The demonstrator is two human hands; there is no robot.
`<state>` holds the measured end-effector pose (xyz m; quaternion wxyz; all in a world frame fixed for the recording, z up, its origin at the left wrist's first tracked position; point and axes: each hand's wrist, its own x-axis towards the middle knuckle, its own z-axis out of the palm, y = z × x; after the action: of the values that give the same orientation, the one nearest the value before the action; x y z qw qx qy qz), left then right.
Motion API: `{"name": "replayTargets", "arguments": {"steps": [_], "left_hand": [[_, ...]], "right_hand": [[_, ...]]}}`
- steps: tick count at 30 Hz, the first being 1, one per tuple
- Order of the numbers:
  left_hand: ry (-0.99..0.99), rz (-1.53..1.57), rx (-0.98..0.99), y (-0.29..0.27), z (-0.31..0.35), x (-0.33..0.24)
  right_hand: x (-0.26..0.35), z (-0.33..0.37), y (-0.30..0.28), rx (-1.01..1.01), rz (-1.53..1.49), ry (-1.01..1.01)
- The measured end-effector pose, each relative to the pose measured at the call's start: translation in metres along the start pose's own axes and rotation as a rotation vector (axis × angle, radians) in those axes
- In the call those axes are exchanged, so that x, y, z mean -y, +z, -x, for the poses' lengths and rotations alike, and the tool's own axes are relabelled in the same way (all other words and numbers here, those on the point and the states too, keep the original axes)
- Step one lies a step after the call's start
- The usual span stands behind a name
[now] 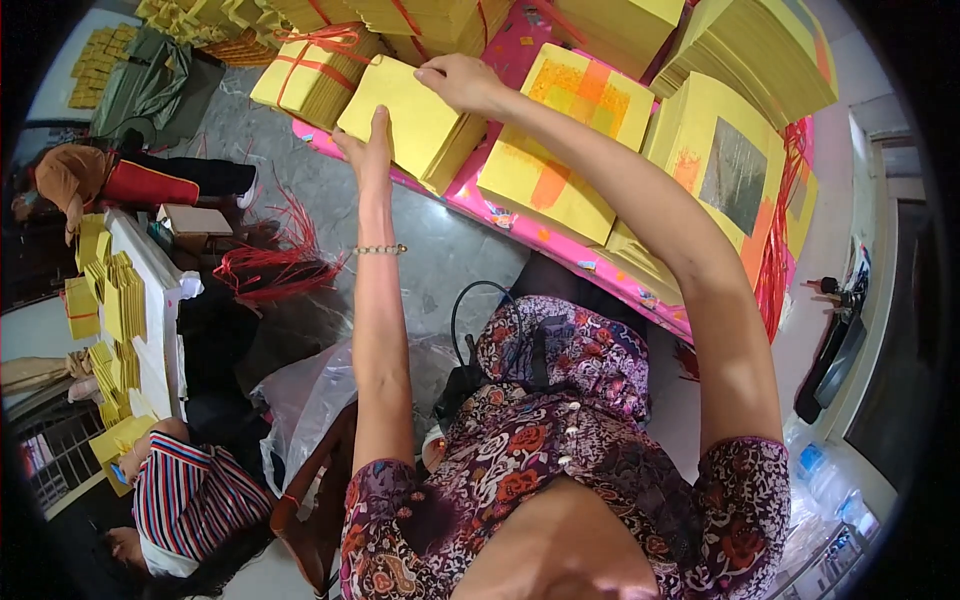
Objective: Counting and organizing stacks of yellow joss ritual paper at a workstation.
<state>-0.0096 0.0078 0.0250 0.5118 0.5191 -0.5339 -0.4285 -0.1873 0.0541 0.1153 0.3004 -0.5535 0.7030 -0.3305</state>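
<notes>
A squared stack of yellow paper sheets (pixel 405 112) sits at the front edge of the pink-covered table (pixel 468 196). My left hand (pixel 372 146) grips its near left side, with the thumb lying over the top sheet. At the far right corner, my right hand (pixel 462 84) presses bent fingers against the same stack. What those fingertips do underneath is hidden. Just left of it lies a yellow bundle tied with red ribbon (pixel 318 76). To the right is another yellow stack (pixel 566 135) with orange and gold patches on top.
More yellow stacks (pixel 745 70) crowd the table's far side. Loose red ribbons (pixel 785 225) hang over its right end, and others (pixel 275 255) spread at the left. Two people work at a white table (pixel 145 300) with yellow bundles. A clear plastic bag (pixel 315 390) lies near my left arm.
</notes>
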Motion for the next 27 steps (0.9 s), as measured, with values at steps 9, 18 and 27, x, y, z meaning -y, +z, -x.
{"name": "replayTargets", "arguments": {"steps": [9, 18, 27], "left_hand": [[-0.025, 0.023, 0.007, -0.004, 0.004, -0.009], [-0.019, 0.134, 0.041, -0.002, 0.006, -0.008], [-0.045, 0.128, 0.084, -0.001, 0.006, -0.012]], "right_hand": [[0.034, 0.011, -0.065, 0.402, 0.506, 0.04], [0.015, 0.005, -0.054, 0.396, 0.377, 0.061], [0.012, 0.007, -0.059, 0.376, 0.291, 0.078]]}}
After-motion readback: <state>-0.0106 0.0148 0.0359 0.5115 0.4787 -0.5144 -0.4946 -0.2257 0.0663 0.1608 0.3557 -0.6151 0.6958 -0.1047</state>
